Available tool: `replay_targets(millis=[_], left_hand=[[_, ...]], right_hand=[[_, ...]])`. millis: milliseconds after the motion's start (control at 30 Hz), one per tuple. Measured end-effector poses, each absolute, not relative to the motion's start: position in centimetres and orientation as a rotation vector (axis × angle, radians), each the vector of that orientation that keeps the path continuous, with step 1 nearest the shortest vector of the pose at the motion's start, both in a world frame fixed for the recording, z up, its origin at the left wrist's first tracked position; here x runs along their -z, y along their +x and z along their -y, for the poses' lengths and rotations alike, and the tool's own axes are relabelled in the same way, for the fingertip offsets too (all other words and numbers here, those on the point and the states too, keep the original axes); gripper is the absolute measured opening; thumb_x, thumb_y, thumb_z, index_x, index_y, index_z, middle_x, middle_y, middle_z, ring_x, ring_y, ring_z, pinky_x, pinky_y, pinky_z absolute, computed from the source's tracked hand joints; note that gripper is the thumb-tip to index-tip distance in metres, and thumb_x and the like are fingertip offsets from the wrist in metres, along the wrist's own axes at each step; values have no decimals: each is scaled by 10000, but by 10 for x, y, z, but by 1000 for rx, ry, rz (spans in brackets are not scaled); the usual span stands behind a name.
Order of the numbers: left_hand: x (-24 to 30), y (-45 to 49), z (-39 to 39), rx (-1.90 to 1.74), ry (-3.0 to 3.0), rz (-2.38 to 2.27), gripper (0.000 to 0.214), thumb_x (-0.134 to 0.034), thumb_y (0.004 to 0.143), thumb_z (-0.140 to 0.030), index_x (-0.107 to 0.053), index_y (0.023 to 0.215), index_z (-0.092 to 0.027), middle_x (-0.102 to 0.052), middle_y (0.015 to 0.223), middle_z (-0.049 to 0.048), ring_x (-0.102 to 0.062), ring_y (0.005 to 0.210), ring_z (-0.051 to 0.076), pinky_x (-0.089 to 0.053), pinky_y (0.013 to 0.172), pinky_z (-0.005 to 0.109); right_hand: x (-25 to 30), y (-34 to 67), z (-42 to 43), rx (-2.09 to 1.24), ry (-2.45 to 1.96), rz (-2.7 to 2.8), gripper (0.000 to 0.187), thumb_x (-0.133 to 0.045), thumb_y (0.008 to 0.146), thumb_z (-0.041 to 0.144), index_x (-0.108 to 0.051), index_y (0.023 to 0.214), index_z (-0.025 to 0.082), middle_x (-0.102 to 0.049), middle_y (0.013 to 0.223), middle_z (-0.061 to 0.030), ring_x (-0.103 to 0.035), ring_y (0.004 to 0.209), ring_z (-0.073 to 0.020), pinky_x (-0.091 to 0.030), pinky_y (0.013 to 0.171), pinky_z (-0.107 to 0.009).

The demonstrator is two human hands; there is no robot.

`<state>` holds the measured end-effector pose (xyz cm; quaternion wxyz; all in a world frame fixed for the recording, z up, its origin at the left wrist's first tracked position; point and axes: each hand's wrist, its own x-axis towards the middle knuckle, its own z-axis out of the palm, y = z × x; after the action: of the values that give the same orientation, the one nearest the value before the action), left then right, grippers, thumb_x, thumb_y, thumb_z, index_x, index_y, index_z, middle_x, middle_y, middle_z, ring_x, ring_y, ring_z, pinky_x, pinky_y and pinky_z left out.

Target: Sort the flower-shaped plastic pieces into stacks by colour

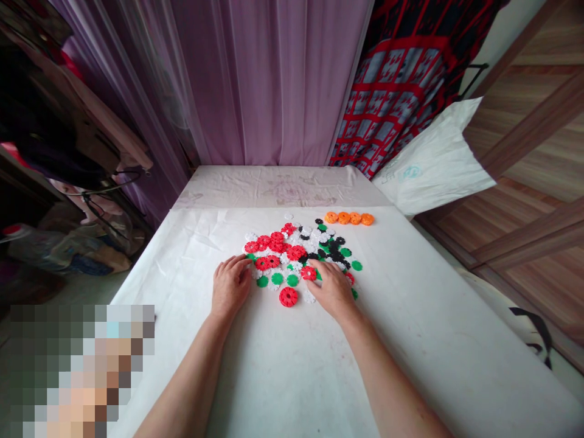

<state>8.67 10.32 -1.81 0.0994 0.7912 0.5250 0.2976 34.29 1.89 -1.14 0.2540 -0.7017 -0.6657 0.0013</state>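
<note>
A loose pile of flower-shaped plastic discs lies on the table, with red discs [276, 242], white discs [314, 242], black discs [335, 249] and green discs [277, 278] mixed together. My right hand [332, 287] is at the pile's near right side, thumb and fingers closed around a red disc [308, 273]. At the left edge of the pile rests my left hand [232, 283], fingers loosely bent and nothing visible in them; its fingertips are close to a green disc [251, 257]. Between the hands, nearer to me, sits a thicker red stack of discs [288, 297].
Several orange disc stacks [349, 218] form a row beyond the pile. A white sheet covers the table [283, 371]. To the right are a white sack [433, 164] and a wooden door [524, 152]; a purple curtain [274, 79] hangs behind. The lower left is pixelated.
</note>
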Motion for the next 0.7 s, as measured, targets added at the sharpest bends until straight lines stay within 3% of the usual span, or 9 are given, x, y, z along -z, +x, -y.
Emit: replay_targets(millis=[233, 467, 700], left_hand=[[20, 86, -104, -877, 2360, -1554, 297, -476, 897, -263, -709, 1080, -241, -703, 1235, 69, -610, 1178, 264, -447, 1043, 471], [17, 87, -103, -881, 2351, -1547, 294, -482, 891, -256, -715, 1069, -241, -705, 1227, 70, -622, 1155, 261, -464, 1016, 465], [17, 87, -102, -887, 2338, -1546, 295, -487, 891, -254, -714, 1079, -245, -703, 1233, 62, -618, 1164, 253, -457, 1032, 465]], right_hand=[[10, 335, -17, 88, -1866, 1707, 473, -649, 779, 227, -587, 1245, 173, -721, 1022, -96, -638, 942, -270, -509, 856, -406], [-3, 308, 9, -197, -1551, 1732, 600, -657, 753, 198, -497, 1331, 229, -722, 1011, -35, -665, 933, -207, -539, 856, -353], [2, 301, 13, -174, -1543, 1829, 612, -656, 742, 158, -489, 1328, 207, -713, 1010, -48, -644, 946, -231, -527, 877, -386]])
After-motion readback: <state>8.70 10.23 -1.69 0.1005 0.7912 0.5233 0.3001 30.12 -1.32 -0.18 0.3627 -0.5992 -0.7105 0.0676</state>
